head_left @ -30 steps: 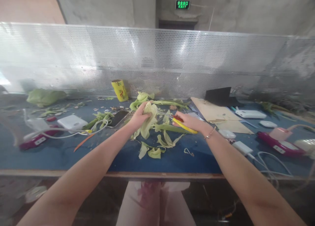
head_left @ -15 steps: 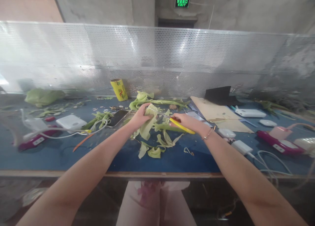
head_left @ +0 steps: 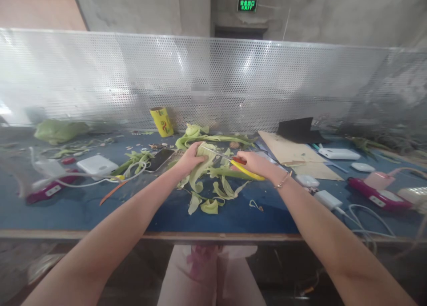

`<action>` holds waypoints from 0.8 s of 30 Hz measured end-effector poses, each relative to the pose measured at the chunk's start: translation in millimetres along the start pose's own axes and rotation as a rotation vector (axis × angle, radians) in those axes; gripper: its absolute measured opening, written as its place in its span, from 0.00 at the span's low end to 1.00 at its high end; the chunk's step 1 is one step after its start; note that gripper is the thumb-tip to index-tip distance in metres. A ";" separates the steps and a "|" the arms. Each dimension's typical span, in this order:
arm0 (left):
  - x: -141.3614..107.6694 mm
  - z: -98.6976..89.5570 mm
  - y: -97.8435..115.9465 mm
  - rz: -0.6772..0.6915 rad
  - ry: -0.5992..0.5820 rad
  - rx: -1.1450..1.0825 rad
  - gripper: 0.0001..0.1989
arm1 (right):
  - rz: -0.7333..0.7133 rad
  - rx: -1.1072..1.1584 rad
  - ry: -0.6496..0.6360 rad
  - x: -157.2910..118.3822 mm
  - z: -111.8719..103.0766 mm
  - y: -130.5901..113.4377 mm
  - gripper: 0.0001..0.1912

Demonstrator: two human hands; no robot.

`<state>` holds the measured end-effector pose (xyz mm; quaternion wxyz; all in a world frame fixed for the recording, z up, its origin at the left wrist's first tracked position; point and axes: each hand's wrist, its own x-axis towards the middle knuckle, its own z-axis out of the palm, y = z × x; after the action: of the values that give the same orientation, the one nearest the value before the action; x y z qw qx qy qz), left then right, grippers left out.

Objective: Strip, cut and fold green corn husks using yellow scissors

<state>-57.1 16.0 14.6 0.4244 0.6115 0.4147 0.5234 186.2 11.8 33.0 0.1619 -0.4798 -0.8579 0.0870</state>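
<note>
My left hand (head_left: 192, 158) is closed on a wrinkled, pale green leaf (head_left: 201, 169) that hangs down over the table. In my right hand (head_left: 251, 162) is a pair of scissors (head_left: 240, 166) with yellow handles. The metal blades point left and lie across the top of the leaf, close to my left fingers. Just how far the blades are apart is hard to see. Below my hands lie several cut leaf pieces (head_left: 210, 206) and curled strips. Behind them rests a larger green stalk with leaves (head_left: 193, 134).
A yellow tube (head_left: 162, 121) leans near the perforated metal screen (head_left: 133, 74). A dark phone (head_left: 162, 158) and white box (head_left: 96, 164) are on the left. Cardboard (head_left: 293, 150), chargers, cables and a magenta power strip (head_left: 378, 195) lie on the right. The table's front edge (head_left: 220, 236) is near me.
The leaf's top has tilted slightly, and the scissors lie a little differently across it. Both hands stay in nearly the same place, holding the same things.
</note>
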 end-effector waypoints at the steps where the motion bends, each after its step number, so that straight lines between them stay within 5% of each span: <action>1: -0.4 0.6 0.0 0.001 0.002 0.006 0.30 | 0.002 0.002 -0.009 -0.7 -0.3 -0.3 0.22; 13: -3.1 6.2 -10.9 -0.038 -0.046 -0.034 0.40 | -0.082 0.015 -0.089 -11.4 -2.6 -15.5 0.21; 24: -4.1 9.4 -4.5 -0.092 -0.027 -0.125 0.30 | -0.043 -0.096 0.064 -2.6 1.8 -14.4 0.22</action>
<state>-48.5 12.6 8.2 0.4911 0.5712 0.4032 0.5197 175.4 2.1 35.2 0.1677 -0.4712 -0.8655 0.0270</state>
